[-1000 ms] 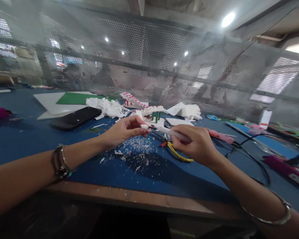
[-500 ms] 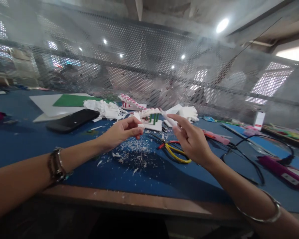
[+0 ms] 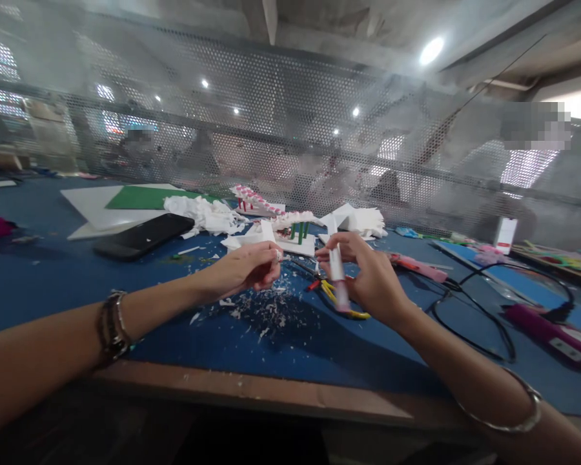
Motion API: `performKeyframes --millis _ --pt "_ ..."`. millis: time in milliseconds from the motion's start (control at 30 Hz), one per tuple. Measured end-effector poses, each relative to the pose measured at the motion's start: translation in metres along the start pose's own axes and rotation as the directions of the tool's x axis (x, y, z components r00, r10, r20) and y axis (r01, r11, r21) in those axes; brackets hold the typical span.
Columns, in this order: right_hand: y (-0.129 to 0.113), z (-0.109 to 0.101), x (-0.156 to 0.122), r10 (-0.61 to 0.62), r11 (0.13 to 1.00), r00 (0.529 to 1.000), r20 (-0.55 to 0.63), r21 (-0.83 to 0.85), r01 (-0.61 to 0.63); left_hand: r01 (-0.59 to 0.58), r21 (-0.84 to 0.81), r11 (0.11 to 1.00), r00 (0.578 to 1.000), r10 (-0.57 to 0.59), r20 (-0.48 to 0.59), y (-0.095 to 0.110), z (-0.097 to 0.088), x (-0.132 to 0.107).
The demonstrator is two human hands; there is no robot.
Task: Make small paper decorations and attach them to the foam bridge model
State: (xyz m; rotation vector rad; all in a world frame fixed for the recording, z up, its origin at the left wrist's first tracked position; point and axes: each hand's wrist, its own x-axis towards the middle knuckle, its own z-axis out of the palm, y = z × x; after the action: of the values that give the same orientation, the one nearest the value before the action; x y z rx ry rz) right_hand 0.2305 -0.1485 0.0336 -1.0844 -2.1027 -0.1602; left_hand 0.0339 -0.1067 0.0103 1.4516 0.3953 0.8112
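Observation:
My left hand is closed in a pinch on a small white piece above the scattered white scraps. My right hand, fingers curled, holds a slim white stick with a pinkish end, smeared by motion and pointing down toward me. Behind both hands stands a white base with green posts under a white, pink-dotted strip. Beneath my right hand, partly hidden, lie pliers with yellow and red handles.
At left are a black phone, a green sheet and crumpled white material. To the right lie a pink glue gun, a black cable and a purple power strip. A perforated metal screen rises behind.
My right hand has lowered slightly, and the white stick has swung down into view in front of its fingers. My left hand has turned a little, still pinching the small white piece.

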Motion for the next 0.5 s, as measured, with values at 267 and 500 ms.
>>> performKeyframes --millis 267,500 --pt "0.001 0.000 0.000 -0.016 0.977 0.999 -0.049 -0.212 0.005 0.040 0.028 0.999 0.999 -0.040 0.008 0.000 0.001 0.000" --pt "-0.020 -0.017 -0.001 -0.131 0.973 0.990 -0.053 -0.197 0.119 -0.074 0.062 0.995 0.986 0.082 -0.143 0.007 0.002 -0.001"
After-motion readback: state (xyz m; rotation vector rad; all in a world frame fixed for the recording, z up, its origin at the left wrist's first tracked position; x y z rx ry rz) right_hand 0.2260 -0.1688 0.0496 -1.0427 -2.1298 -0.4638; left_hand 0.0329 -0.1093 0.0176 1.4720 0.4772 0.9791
